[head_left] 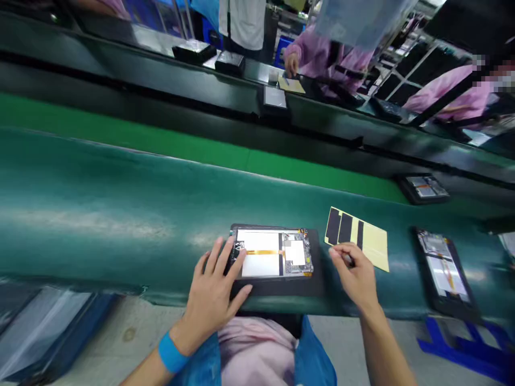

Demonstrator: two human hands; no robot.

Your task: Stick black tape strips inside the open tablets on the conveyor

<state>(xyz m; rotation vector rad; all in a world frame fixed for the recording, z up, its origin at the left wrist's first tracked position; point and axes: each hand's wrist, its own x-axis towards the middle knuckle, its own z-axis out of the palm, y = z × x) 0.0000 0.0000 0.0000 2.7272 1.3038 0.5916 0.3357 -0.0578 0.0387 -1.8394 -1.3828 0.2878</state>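
Observation:
In front of me an opened tablet (261, 266) lies on a dark pad (277, 288), its battery, orange ribbon cable and circuit board exposed. My left hand (215, 287) rests on the tablet's left end with its fingers spread. To the right, a pale yellow backing sheet (375, 245) carries several black adhesive strips (345, 228). My right hand (356, 273) is at the sheet's lower left edge, thumb and forefinger pinched together. Whatever is between those fingertips, if anything, is too small to make out.
Another opened tablet (444, 268) lies on the green bench (132, 214) at the right, and one more (426, 186) sits farther back. Across the green strip (225, 153), people in pink work at a second bench. A blue plastic frame (462, 346) stands low at right.

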